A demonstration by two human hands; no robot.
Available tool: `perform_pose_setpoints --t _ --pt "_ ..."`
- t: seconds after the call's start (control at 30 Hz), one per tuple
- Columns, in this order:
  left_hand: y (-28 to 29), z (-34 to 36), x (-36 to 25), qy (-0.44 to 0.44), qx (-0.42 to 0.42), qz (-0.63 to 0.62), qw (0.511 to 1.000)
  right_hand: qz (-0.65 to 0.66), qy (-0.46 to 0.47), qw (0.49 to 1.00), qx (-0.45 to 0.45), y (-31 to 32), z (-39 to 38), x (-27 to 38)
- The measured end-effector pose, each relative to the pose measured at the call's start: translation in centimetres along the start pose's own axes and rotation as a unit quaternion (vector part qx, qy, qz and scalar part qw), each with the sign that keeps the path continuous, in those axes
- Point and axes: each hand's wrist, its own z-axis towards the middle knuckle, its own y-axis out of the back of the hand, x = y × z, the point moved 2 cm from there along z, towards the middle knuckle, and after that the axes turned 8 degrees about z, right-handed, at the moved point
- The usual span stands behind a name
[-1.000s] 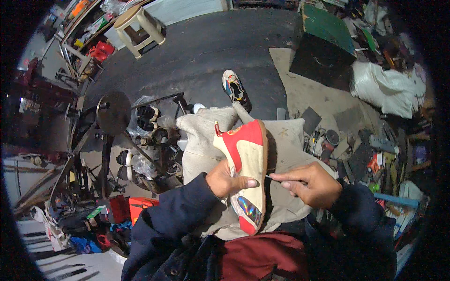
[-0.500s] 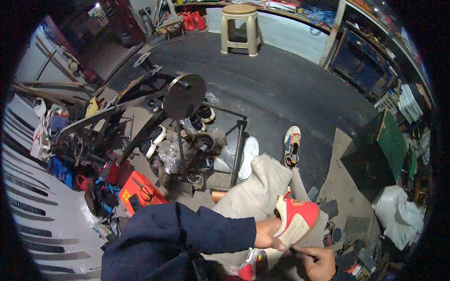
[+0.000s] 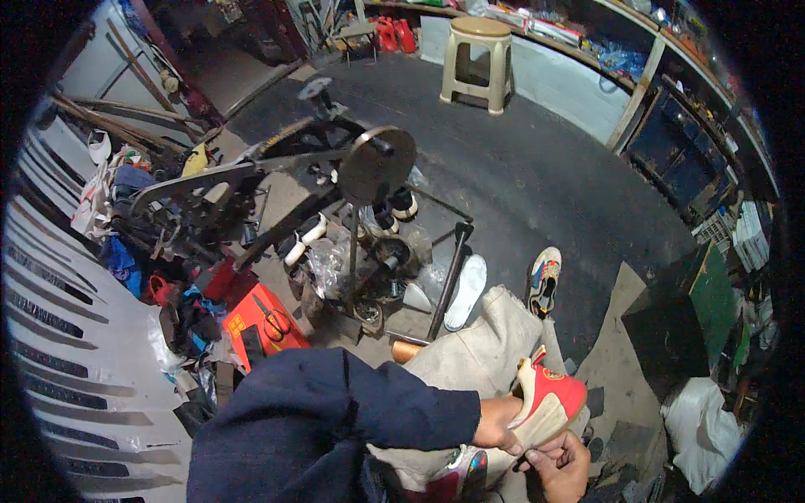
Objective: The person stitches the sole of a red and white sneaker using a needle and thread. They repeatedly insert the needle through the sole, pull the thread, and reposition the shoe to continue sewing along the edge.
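Dark workshop floor (image 3: 520,184), beige plastic stool (image 3: 480,28) at its far edge.
Over the draped beige cloth (image 3: 459,359), near its right edge, the left hand (image 3: 501,426) grips a red-and-cream shoe (image 3: 545,409); the right hand (image 3: 563,471) pinches a small dark object (image 3: 523,464) just beside it.

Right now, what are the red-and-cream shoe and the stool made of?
The shoe looks like leather or imitation leather, fairly matte, since its surface seems smooth and dull. Its shiny rainbow patch may be plastic film. The stool is probably moulded plastic with a soft sheen: it looks smooth, with rounded edges.
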Motion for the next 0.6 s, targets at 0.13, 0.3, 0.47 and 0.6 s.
perform_pose_setpoints --t 0.13,0.3,0.47,0.6 --pt "-1.0 -0.3 -1.1 -0.063 -0.005 -0.069 0.996 0.011 0.003 1.0 -0.007 0.5 -0.6 -1.3" --pt "-1.6 -1.8 -1.7 -0.023 -0.048 -0.023 0.998 0.006 0.033 0.998 -0.055 0.8 -2.5 -2.9" --pt "-0.1 -2.6 -2.2 -0.135 -0.03 -0.179 0.974 -0.059 0.082 0.991 -0.083 1.0 -4.2 -3.7" --pt "1.8 -3.7 -3.2 -0.159 -0.134 0.144 0.967 -0.049 0.089 0.99 -0.094 1.0 -4.7 -4.2"
